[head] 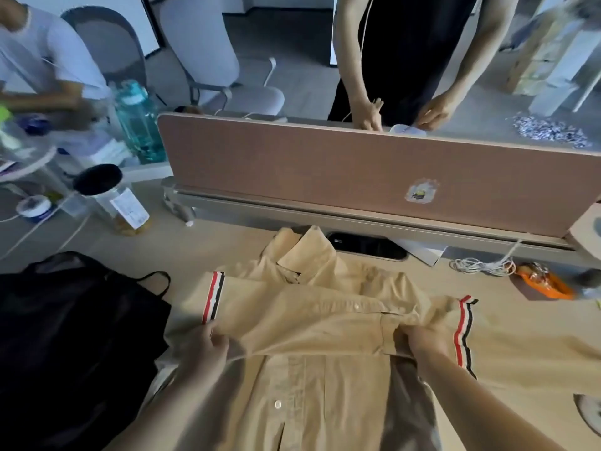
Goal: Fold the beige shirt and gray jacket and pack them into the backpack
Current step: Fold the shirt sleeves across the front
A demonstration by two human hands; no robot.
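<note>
Left hand [208, 351] low, left of centre, fingers curled, pinching fold edge of beige button-front cotton shirt [325, 320]. Right hand [426, 343] level with it, well apart, fingers curled round same fold. Both bare forearms reach in from bottom edge, angled inward toward hands.

Dim, soft, wide-angle edge distortion.

Before the brown divider [325, 170]: one beige shirt [325, 320] with two striped cuffs [213, 297], and two grips on it, left grip [208, 349] and right grip [426, 343]. On its face: one sticker [421, 192]. Off its left end: one black backpack [74, 336], one teal bottle [138, 122], one black-lidded jar [113, 200], one person in white [48, 50]. Behind it: two chairs [208, 50], one person in black [406, 60]. By its right end: one cable coil [481, 265], one orange packet [543, 281].
</note>
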